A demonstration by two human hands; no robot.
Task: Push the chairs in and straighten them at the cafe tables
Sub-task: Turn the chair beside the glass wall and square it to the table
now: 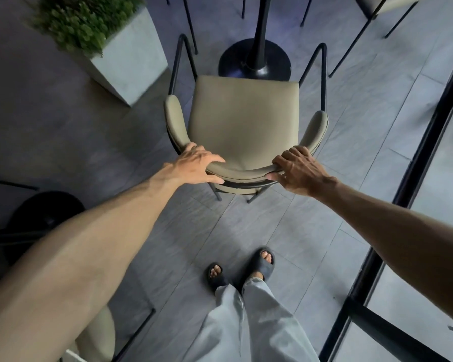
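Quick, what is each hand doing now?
Left hand: closed on the chair backrest, left end.
Right hand: closed on the same backrest, right end.

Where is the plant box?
In the head view, the grey plant box sits on the floor at upper left, just left of the beige chair that both hands grip, near the black table base.

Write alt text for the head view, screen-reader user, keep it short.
Seen from above, a person's left hand and right hand grip the curved backrest of a beige chair that faces a black table base on a grey tiled floor. A concrete planter stands to the left; sandalled feet show below.
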